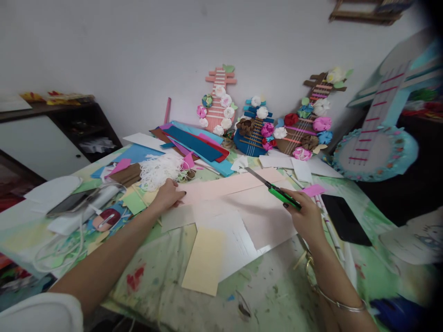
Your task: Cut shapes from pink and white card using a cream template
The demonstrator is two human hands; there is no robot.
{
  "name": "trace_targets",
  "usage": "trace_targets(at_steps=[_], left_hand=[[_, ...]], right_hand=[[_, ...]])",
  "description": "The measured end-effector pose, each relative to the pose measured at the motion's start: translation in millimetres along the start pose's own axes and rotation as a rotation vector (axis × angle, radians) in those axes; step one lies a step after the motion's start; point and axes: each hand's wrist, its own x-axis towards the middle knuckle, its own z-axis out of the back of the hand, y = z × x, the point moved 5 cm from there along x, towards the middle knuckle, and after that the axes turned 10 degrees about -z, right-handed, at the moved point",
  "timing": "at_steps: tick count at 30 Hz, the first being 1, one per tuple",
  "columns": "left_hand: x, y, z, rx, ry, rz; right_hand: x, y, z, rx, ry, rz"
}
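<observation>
My left hand presses, fingers curled, on the left end of a long pale pink paper strip lying across the table. My right hand grips green-handled scissors, whose blades point up-left over the strip's far edge. Under the strip lie a larger pink sheet, white sheets and a cream sheet. A tangle of white shredded paper sits just beyond my left hand.
Three paper guitars with paper flowers lean on the wall, with a large pale blue one at right. Stacked coloured sheets lie behind. A black phone rests at right; a phone and cable at left. The tabletop is paint-stained.
</observation>
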Motion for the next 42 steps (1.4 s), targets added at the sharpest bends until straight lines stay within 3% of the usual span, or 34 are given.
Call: trace_targets(at_steps=[5, 13, 19, 26, 30, 35, 41, 42], left_hand=[[2, 0, 2.1, -0.016, -0.044, 0.003], [-9, 14, 25.6, 0.276, -0.14, -0.047], [-19, 29, 32.2, 0.371, -0.038, -0.021], [-19, 29, 37.1, 0.39, 0.0, -0.049], [-35, 24, 36.1, 0.405, -0.064, -0.119], [-84, 2, 6.6, 0.33, -0.089, -0.357], [-171, -52, -60.6, 0.208, 0.011, -0.901], [-186, -63, -70.7, 0.249, 0.003, -1.06]], right_hand=[[0, 2, 1, 0.005, -0.011, 0.004], [1, -1, 5, 0.009, -0.089, -0.002], [1, 0, 4, 0.029, -0.084, -0.034], [8, -35, 14, -0.037, -0.134, -0.323], [11, -61, 23, -0.07, -0.126, -0.486], [11, -79, 36, -0.108, -0.121, -0.662], [14, -68, 52, -0.245, -0.04, -0.702], [15, -64, 53, -0.271, 0.0, -0.702]])
